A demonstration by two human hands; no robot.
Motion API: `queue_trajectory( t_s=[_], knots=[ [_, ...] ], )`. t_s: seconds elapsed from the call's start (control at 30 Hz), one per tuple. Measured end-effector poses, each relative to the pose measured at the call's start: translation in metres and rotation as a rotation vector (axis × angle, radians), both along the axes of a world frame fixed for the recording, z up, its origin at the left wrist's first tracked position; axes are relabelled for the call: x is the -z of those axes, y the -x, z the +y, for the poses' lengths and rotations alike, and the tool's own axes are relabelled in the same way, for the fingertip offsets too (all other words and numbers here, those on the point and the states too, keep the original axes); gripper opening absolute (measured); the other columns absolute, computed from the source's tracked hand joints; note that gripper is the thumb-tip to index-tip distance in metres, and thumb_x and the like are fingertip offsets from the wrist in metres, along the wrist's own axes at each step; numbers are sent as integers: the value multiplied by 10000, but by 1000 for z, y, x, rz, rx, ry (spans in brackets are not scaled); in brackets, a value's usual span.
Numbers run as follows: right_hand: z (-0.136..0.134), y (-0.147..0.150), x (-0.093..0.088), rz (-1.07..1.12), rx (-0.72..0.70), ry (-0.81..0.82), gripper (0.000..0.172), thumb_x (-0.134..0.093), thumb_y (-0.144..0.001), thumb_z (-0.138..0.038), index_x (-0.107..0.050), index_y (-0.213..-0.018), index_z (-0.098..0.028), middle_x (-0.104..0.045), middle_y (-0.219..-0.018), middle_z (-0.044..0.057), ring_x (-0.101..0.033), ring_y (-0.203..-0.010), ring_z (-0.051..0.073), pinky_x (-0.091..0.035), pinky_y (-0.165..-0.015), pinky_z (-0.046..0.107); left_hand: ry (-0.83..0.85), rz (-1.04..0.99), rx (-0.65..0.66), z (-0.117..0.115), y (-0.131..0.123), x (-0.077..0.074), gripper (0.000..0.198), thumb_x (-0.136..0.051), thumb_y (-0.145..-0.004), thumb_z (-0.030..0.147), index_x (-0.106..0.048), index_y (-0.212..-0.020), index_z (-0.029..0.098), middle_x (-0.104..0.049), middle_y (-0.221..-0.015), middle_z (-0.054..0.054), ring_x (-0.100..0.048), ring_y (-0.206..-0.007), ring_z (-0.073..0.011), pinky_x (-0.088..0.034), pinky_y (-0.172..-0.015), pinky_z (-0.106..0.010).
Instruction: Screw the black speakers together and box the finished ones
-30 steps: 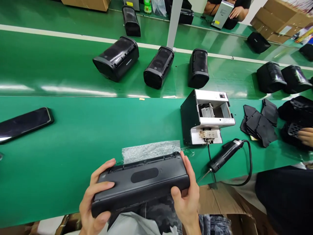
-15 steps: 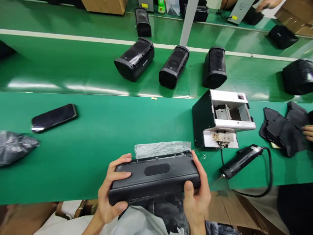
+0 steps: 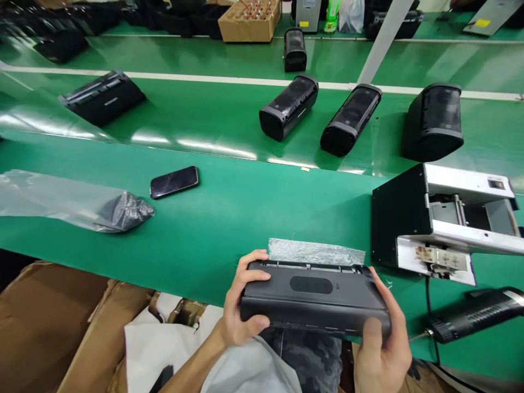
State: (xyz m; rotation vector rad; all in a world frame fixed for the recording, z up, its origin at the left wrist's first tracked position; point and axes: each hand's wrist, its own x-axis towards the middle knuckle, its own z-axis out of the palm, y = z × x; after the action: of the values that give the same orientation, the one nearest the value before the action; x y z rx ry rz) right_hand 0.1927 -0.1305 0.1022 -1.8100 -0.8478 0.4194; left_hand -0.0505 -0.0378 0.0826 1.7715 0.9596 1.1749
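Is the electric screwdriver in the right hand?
No, the right hand holds the black case, and the electric screwdriver lies on the table.

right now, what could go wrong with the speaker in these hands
The left hand and right hand grip the speaker near its ends, by the near edge of the table; a slip might drop it. The screwdriver points its tip toward the right hand and could scratch it. The clear plastic just beyond might catch under the speaker.

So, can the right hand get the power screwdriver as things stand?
Probably yes, once it lets go: the right hand grips the black device, but the power screwdriver lies close on its right, with just a thin cable near the tip.
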Motion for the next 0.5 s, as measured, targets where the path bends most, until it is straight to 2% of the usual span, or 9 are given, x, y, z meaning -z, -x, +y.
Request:
queue_trajectory(
  t_s=[0.07, 0.2, 0.27, 0.4, 0.5],
  knots=[
    [1, 0, 1, -4, -14, -22, 530, -637, -1063, -553, -693, -1485, -238, -677, -1571, 109, -620, -1466, 382, -556, -1160, 542, -5, -3, 18, 1, 1, 1, 545, -663, -1012, 730, -681, -1323, 283, -637, -1473, -169, -614, -1409, -396, -505, -1167, -635],
    [1, -7, 8, -34, -30, -38, 512, -639, -1060, -526, -690, -1488, -251, -682, -1565, 104, -637, -1441, 381, -536, -1156, 538, 30, 14, 22, 0, 0, 5, 727, -721, -960, 770, -590, -1498, 299, -530, -1633, -213, -525, -1530, -442, -472, -1194, -658],
    [1, -10, 10, -49, -41, -33, 517, -650, -1052, -524, -690, -1492, -255, -683, -1564, 103, -643, -1430, 382, -518, -1160, 539, 49, 5, 11, -1, -1, 5, 778, -725, -951, 778, -552, -1545, 307, -521, -1633, -218, -521, -1532, -443, -486, -1177, -643],
    [5, -8, 5, -20, -26, -46, 485, -637, -1072, -496, -697, -1479, -239, -693, -1549, 113, -653, -1419, 372, -496, -1182, 540, 46, 8, -8, -1, -3, 2, 578, -706, -985, 716, -667, -1379, 295, -625, -1470, -169, -614, -1392, -395, -527, -1107, -574],
    [8, -3, -2, -4, -16, -23, 453, -601, -1098, -478, -696, -1477, -248, -675, -1576, 99, -623, -1466, 350, -473, -1206, 521, 60, -9, -9, -1, -3, -1, 489, -665, -1024, 695, -706, -1299, 293, -613, -1509, -158, -603, -1405, -389, -513, -1116, -567]
  ],
)
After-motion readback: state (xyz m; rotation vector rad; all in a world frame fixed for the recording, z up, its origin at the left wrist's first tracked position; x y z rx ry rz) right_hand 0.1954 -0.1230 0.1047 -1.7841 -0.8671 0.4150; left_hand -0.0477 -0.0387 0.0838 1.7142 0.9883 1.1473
